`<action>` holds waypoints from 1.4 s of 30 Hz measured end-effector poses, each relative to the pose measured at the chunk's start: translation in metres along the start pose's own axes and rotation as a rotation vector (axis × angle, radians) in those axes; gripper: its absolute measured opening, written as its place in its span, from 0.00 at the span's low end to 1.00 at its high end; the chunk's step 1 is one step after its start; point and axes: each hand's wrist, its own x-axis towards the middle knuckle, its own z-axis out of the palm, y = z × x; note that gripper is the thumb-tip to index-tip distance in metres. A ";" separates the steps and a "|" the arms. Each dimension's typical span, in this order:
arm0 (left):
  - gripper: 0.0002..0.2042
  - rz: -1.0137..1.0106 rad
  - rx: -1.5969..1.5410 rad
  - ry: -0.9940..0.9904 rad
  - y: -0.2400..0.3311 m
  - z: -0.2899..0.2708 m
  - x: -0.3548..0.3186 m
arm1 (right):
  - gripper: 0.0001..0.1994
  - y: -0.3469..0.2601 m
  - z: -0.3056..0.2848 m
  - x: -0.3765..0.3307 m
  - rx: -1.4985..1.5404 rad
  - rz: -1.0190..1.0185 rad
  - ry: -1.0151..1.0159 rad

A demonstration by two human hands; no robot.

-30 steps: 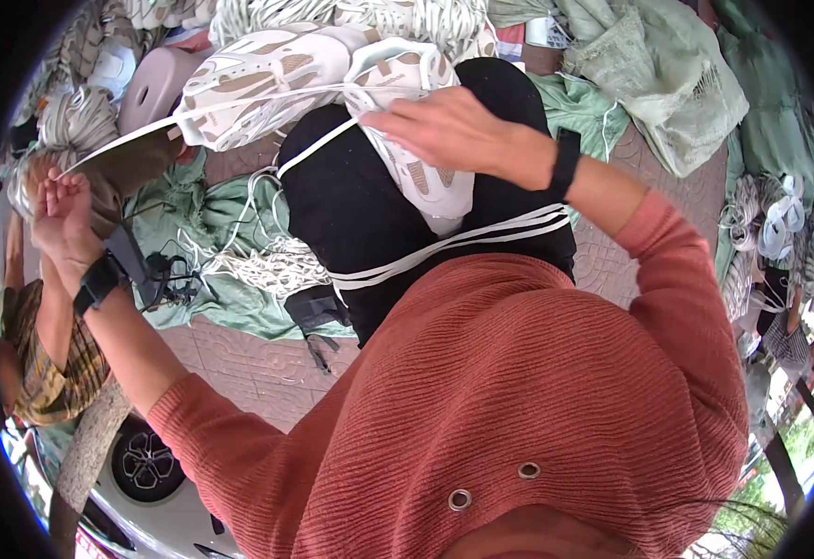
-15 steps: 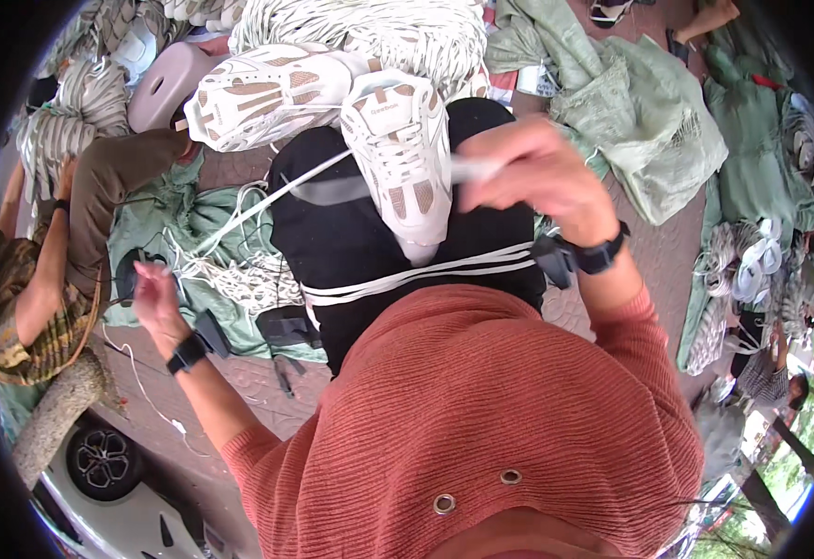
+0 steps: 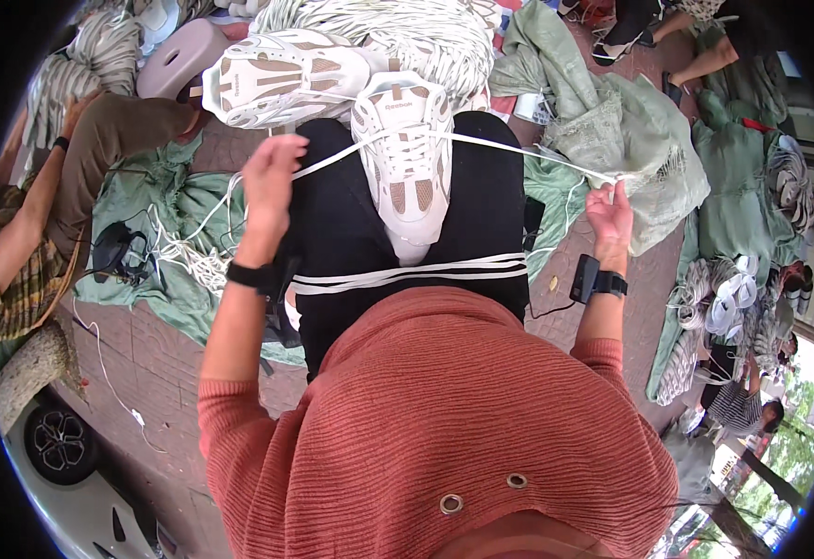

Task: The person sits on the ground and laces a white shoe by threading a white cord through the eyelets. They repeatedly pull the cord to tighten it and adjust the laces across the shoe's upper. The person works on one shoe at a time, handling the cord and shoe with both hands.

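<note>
A white and tan sneaker [image 3: 413,226] rests between my black-trousered thighs, toe toward me, with white lacing across its tongue. Out to the right, my right hand [image 3: 609,216] pinches a white shoelace [image 3: 519,149] that runs taut from the shoe's upper eyelets. On the other side the lace slants down past my left hand [image 3: 269,182] toward a tangle of white laces [image 3: 197,264]. My left hand is raised beside the lace, its fingers loosely extended and slightly blurred; no grip on the lace shows. A second matching sneaker [image 3: 286,79] lies on its side beyond my left knee.
White laces [image 3: 407,273] lie across my lap. Bundled laces [image 3: 444,47] are heaped ahead, beside a pale woven sack [image 3: 649,140]. At left sit a mauve stool [image 3: 181,58] and another person's arm [image 3: 39,200]. A green sheet [image 3: 136,210] covers paving; a car wheel [image 3: 60,443] stands lower left.
My right hand has moved outward and down, drawing the lace taut to the right. My left hand has risen and come inward beside the lace. The view has shifted slightly.
</note>
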 end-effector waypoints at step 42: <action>0.05 -0.477 -0.066 -0.341 0.025 0.074 0.027 | 0.11 0.250 0.219 0.030 -1.682 -0.551 -1.466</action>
